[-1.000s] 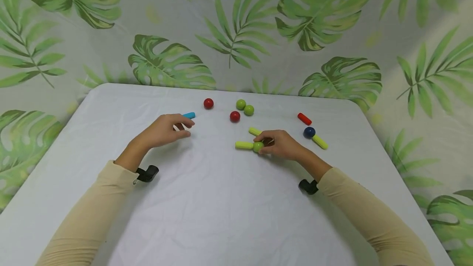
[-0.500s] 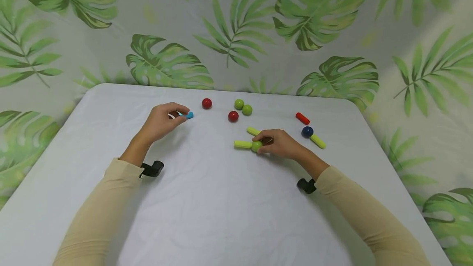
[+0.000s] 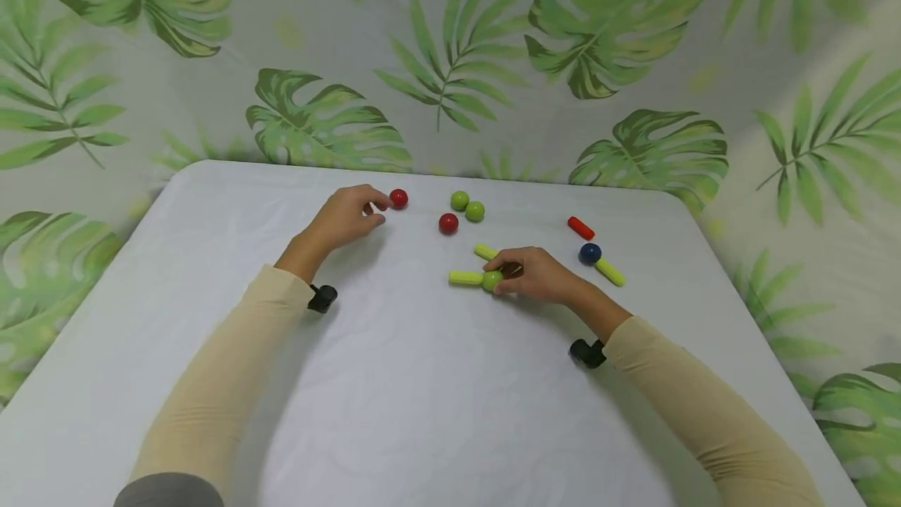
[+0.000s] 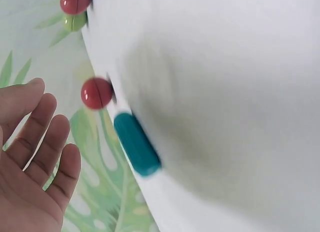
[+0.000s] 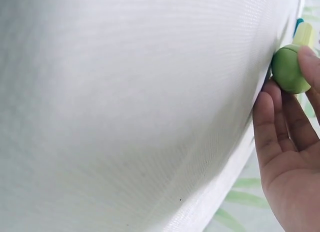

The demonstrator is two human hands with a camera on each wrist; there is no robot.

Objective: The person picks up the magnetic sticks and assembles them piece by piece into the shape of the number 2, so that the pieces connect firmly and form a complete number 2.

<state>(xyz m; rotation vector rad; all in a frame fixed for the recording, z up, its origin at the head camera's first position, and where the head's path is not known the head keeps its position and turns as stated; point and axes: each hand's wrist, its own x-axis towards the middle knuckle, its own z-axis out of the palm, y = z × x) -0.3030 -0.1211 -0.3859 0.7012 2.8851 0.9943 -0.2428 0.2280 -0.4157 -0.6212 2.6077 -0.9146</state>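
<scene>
While the right hand (image 3: 538,276) pinches a lime-green ball (image 3: 492,281) between its thumb and fingers near the middle of the white-covered bench (image 3: 436,397), the left hand (image 3: 345,217) hangs with its fingers loosely curved and slightly spread, holding nothing, just beside the left red ball (image 3: 399,199) toward the far edge. In the left wrist view a gap shows between those fingers and that ball. A short teal stick (image 4: 137,143) with rounded ends lies near the same ball; from the head it is hidden by the left hand. The pinched ball meets the end of a yellow-green stick (image 3: 465,278) that points left; whether the two are joined or merely touching cannot be told. A second yellow-green stick (image 3: 484,251) lies just behind, partly covered by the right hand's fingers. Farther back, the rear green ball (image 3: 460,200) and the front green ball (image 3: 475,211) appear to touch, with the nearer red ball (image 3: 448,223) just in front of them and to the left. To the right of the right hand, a dark blue ball (image 3: 590,253) meets the end of a third yellow-green stick (image 3: 609,272), and a red stick (image 3: 580,228) lies close behind. Leaf-printed fabric (image 3: 479,151) hangs beyond the bench.
</scene>
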